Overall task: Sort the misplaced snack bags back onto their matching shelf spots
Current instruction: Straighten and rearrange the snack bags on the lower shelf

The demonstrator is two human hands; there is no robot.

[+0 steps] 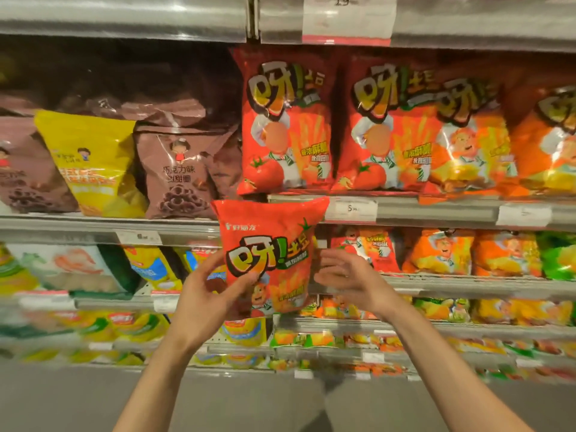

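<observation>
The left hand's fingers (246,280) curl round the lower left edge of a red snack bag (271,254), the thumb lying across its front and the other fingers hidden behind it. The left hand (207,302) sits just below the middle of the frame. The right hand (346,275) is beside the bag's right edge with its fingers straight and spread; whether they touch the bag cannot be told.

The red snack bag hangs upright in the centre of the frame, its top edge overlapping the shelf rail (436,210). Its front carries large yellow and black cartoon lettering with an exclamation mark, a small white brand mark at the upper left, a tomato at the upper right and a cartoon figure low down, partly covered by the thumb.

On the shelf above, right of centre, stand matching red tomato bags (286,120) with the same lettering, then orange bags (470,135) of the same design further right. At the left of that shelf are brown bags (177,173) showing chocolate-coloured rings and Chinese writing, with a yellow bag (90,163) between them.

A price tag (350,208) on the rail reads "5". A larger paper label (349,17) at the top of the frame reads "19". Lower shelves hold blurred yellow, orange and green packets.
</observation>
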